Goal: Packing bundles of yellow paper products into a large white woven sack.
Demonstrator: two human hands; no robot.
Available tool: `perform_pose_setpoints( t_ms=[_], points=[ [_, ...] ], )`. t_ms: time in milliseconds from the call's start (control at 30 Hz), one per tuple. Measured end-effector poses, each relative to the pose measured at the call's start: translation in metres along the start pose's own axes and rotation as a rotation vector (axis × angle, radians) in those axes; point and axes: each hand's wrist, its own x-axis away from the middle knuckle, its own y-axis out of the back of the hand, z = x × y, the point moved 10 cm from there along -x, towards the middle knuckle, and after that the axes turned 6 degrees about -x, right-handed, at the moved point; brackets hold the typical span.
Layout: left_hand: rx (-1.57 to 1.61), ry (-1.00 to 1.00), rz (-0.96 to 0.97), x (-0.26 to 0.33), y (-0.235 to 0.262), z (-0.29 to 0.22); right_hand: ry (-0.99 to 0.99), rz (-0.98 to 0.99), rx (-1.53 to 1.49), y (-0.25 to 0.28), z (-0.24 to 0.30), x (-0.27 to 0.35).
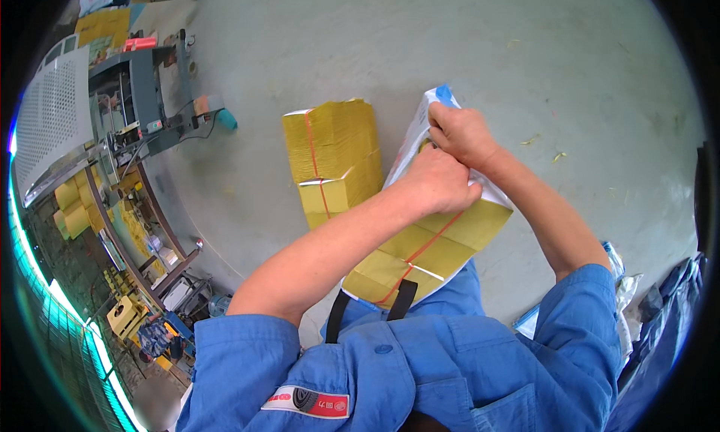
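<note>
In front of my body is a bundle of yellow paper sheets (424, 244) tied with red string, its far part under a white plastic bag (409, 143) with a blue corner. My left hand (442, 183) is closed in a fist at the bag, over the bundle. Just beyond it, my right hand (461, 132) grips the bag near its blue corner, the wrists close together. The fingers hide how much of the bag each holds. Left of my hands, a second tied stack of yellow paper (341, 151) stands on the floor.
To the left is a grey machine (135, 94) with a perforated metal panel (56, 106). Yellow rolls (71, 207) lie beside its dark frame. Bluish plastic sheeting (667, 312) is heaped at the right. Small yellow scraps (559, 157) dot the grey floor (465, 34).
</note>
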Motion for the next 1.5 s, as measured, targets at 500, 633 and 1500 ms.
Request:
perform_pose_setpoints(
  t_ms=[500, 633, 1500],
  points=[
    [-0.032, 0.062, -0.025, 0.005, 0.012, -0.002, 0.108, -0.040, -0.080, 0.036, 0.034, 0.019],
    [-0.026, 0.094, 0.099, 0.007, 0.014, -0.002, 0.084, 0.063, 0.166, 0.034, 0.014, 0.033],
    [-0.086, 0.121, 0.134, 0.008, 0.009, 0.007, -0.394, 0.041, -0.228, 0.092, -0.017, 0.141]
  ],
)
